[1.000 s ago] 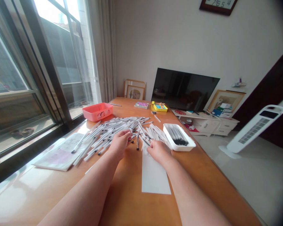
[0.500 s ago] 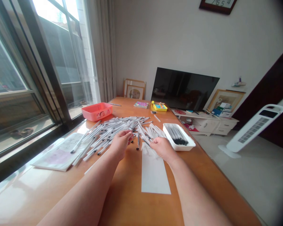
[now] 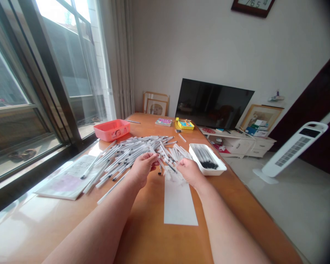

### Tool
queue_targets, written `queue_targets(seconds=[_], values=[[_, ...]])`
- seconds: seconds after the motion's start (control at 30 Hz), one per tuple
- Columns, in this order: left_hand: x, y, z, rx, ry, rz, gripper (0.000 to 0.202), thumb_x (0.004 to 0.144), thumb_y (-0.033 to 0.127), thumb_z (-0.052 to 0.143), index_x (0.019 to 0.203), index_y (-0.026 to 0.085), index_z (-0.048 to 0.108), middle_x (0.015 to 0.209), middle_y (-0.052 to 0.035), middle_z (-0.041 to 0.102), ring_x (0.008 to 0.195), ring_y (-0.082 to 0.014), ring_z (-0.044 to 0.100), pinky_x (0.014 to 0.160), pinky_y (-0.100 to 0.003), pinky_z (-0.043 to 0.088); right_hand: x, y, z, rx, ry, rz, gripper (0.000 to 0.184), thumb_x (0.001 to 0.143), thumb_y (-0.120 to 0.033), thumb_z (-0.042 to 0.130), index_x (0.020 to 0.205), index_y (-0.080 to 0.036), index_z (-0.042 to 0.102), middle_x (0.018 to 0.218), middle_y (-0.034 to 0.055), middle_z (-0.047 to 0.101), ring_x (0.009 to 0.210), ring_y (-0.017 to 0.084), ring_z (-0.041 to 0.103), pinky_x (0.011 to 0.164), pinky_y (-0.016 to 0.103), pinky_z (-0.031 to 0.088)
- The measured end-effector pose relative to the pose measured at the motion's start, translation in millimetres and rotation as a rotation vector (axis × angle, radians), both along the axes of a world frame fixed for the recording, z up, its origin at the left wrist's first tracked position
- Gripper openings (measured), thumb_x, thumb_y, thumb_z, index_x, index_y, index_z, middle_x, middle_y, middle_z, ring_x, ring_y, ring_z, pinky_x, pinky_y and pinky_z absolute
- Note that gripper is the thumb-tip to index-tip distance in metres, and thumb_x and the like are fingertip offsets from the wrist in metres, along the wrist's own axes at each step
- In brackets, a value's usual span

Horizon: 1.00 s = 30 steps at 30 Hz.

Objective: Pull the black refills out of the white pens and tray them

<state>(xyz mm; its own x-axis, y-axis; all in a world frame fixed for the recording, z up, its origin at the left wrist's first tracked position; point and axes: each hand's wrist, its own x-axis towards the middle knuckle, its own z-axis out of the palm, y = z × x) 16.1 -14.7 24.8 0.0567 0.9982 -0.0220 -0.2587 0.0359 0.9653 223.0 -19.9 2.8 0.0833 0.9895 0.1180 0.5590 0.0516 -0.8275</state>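
Observation:
A big heap of white pens (image 3: pixel 132 148) lies spread over the orange wooden table (image 3: pixel 151 238). My left hand (image 3: pixel 142 169) is closed in a pinch on one end of a white pen (image 3: pixel 162 164) at the heap's near edge. My right hand (image 3: pixel 190 171) grips the other end of that same pen, fingers curled. Below my hands lies a white paper sheet (image 3: pixel 178 201). A white tray (image 3: pixel 219 168) with dark-tipped pen refills stands just right of my right hand.
A pink plastic bin (image 3: pixel 112 129) stands at the back left by the window. Papers (image 3: pixel 68 179) lie at the left. Small books and a yellow box (image 3: pixel 185 124) sit at the far end. A television, a low cabinet and a white tower fan (image 3: pixel 291 150) stand beyond the table.
Both hands have lifted slightly and come together on one pen taken from the heap. The right hand moved up off the paper sheet.

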Motion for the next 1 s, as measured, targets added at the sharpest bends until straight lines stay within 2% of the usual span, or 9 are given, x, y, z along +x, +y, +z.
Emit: queue_targets(seconds=[0.17,0.43,0.7,0.9,1.0], values=[[-2.6,2.4,-2.4,-0.009,0.001,0.062,0.033,0.069,0.044,0.080,0.073,0.016,0.064,0.071,-0.0055,0.064,0.065,-0.0136,0.055,0.064,-0.028,0.040,3.9,8.1,-11.3,-0.079,-0.310,-0.071,0.011,0.074,-0.032,0.063,0.075,-0.021,0.066,0.062,-0.0022,0.061,0.056,0.014,0.055,0.051,0.023,0.033],[-1.4,2.1,-2.9,-0.029,0.003,0.063,0.032,0.069,0.044,0.080,0.073,0.016,0.063,0.073,-0.0065,0.067,0.064,-0.0130,0.055,0.064,-0.028,0.040,-8.6,4.4,1.2,-0.184,-0.449,-0.097,0.007,0.070,-0.030,0.066,0.070,-0.023,0.068,0.064,-0.0002,0.065,0.055,0.015,0.057,0.051,0.025,0.032],[-2.9,3.5,-5.3,-0.046,0.013,0.047,0.034,0.068,0.044,0.081,0.076,0.016,0.064,0.078,-0.0061,0.066,0.069,-0.0134,0.057,0.064,-0.027,0.040,-6.9,4.9,-1.3,-0.147,-0.339,-0.076,0.007,0.068,-0.028,0.066,0.068,-0.020,0.067,0.060,-0.0002,0.063,0.055,0.014,0.056,0.050,0.024,0.031],[-4.9,4.9,-8.4,-0.066,0.027,0.001,0.029,0.070,0.039,0.080,0.081,0.016,0.068,0.080,-0.0055,0.066,0.071,-0.0133,0.058,0.067,-0.028,0.043,-2.9,6.3,-1.3,-0.024,-0.101,-0.008,0.011,0.069,-0.029,0.062,0.071,-0.019,0.065,0.059,-0.0006,0.060,0.056,0.015,0.053,0.052,0.025,0.035],[-4.9,3.9,-7.6,-0.074,0.004,-0.039,0.029,0.071,0.038,0.079,0.085,0.015,0.070,0.080,-0.0056,0.065,0.072,-0.0138,0.058,0.066,-0.028,0.044,-6.5,-0.2,2.8,-0.019,0.056,0.065,0.012,0.069,-0.031,0.063,0.072,-0.019,0.063,0.061,-0.0016,0.058,0.056,0.014,0.049,0.053,0.026,0.036]])
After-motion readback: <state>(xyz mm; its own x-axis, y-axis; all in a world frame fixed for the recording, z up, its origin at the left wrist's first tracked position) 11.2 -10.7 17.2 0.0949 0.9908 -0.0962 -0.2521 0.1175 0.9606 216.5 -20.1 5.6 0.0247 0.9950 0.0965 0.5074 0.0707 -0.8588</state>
